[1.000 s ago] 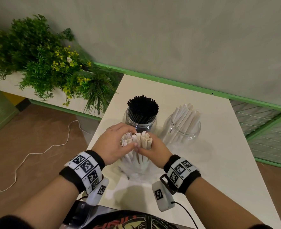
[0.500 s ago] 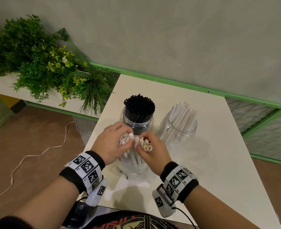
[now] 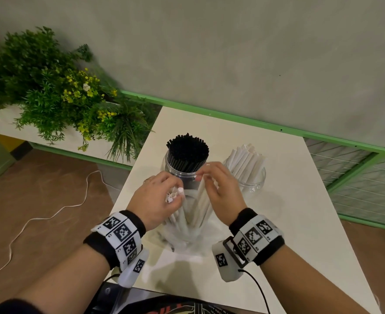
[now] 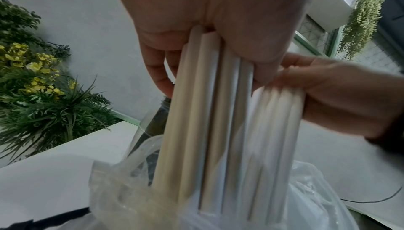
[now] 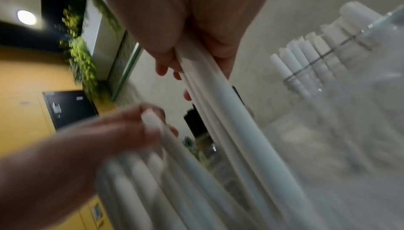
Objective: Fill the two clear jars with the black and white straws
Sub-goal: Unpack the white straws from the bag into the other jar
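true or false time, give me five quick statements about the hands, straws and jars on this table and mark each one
1. The left hand grips a bunch of white straws. True.
2. The right hand is empty. False: it holds its own bunch of white straws.
3. The jar of black straws stands left of the jar of white straws. True.
4. The straws in the hands rise out of a cardboard box. False: their lower ends sit in a clear plastic bag.
5. The black-straw jar lies tipped on its side. False: it stands upright on the table.
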{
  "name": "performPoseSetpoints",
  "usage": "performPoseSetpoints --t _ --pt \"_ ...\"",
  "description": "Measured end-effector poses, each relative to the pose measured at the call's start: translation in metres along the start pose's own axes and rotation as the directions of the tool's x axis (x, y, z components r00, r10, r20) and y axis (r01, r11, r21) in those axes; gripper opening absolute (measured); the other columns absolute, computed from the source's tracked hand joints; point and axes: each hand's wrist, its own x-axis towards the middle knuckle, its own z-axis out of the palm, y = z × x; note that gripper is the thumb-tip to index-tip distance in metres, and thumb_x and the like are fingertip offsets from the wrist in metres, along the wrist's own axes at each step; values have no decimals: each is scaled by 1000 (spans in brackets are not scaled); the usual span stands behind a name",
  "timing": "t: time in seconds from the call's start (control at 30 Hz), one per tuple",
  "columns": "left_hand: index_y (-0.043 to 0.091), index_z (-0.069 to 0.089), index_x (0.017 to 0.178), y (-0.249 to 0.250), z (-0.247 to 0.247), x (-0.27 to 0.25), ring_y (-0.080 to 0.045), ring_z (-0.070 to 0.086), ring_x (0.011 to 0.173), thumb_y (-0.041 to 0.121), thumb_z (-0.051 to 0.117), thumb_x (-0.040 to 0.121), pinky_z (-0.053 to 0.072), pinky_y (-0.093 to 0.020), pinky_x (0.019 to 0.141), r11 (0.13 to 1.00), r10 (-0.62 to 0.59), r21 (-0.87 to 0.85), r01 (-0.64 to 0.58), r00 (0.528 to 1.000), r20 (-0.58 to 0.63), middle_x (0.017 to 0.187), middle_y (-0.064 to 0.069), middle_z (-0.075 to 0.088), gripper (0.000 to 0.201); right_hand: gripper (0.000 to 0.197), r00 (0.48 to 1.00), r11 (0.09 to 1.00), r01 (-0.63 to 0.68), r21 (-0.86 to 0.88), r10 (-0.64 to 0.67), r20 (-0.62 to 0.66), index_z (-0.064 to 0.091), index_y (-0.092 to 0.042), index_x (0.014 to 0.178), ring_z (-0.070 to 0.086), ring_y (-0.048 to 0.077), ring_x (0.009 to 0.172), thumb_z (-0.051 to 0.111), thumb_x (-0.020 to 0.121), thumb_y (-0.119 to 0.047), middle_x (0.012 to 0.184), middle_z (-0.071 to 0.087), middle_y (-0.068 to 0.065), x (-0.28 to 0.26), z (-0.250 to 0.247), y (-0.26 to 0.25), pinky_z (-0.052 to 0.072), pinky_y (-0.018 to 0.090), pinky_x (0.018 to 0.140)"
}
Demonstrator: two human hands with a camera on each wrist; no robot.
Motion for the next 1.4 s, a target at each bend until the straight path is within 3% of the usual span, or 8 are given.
performPoseSetpoints --t 0.3,0.5,0.73,0.93,1.03,1.1,1.23,1.4 --pt "29 56 99 1 0 8 -15 51 84 54 32 80 34 -26 77 999 11 42 -12 1000 24 97 11 49 40 28 989 991 -9 134 29 -145 56 -17 101 69 10 90 42 96 6 107 59 6 38 -78 -36 48 23 85" --pt "30 57 101 6 0 12 -15 49 86 54 29 76 33 -26 74 999 5 54 -6 1000 22 99 13 47 44 26 934 995 94 -13 -93 -346 54 -20 104 69 15 95 40 96 0 111 57 13 65 -134 -36 53 49 83" --pt "32 56 97 4 1 10 -14 52 86 54 32 78 35 -25 73 1000 5 27 -5 1000 -6 100 15 51 38 32 899 970 146 -194 -212 -384 54 -17 104 68 11 92 38 92 8 106 51 -5 84 -156 -16 51 31 76" --pt "31 57 97 3 1 9 -15 52 86 53 35 78 35 -25 74 1000 3 23 -3 1000 -15 100 13 52 37 39 865 976 123 -178 -193 -463 53 -27 101 66 6 92 39 92 8 107 51 -3 87 -145 -10 45 16 79" --pt "31 57 98 2 1 9 -16 52 86 53 35 78 37 -27 74 1000 0 24 0 1000 -13 100 13 52 36 34 842 973 110 -201 -199 -501 54 -18 102 61 -5 93 40 91 11 110 54 12 74 -144 -4 39 9 83" --pt "32 56 99 2 0 9 -15 52 87 53 35 78 37 -27 74 1000 -4 25 4 1000 -9 101 13 51 36 34 839 963 119 -243 -229 -494 55 -14 103 56 -6 97 41 89 13 109 55 17 62 -144 3 39 10 85" --pt "33 56 99 1 -1 10 -15 52 87 53 36 78 39 -28 74 1000 -12 27 12 1000 -6 101 14 51 35 36 829 930 185 -319 -322 -457 55 -16 104 57 24 99 43 89 15 110 51 9 44 -142 10 45 23 85" --pt "32 57 100 0 -2 12 -14 52 86 53 36 78 36 -26 73 999 -9 33 9 1000 0 101 13 51 37 32 856 895 255 -365 -385 -345 59 -5 103 52 18 95 41 87 17 109 49 6 31 -129 11 42 19 80"
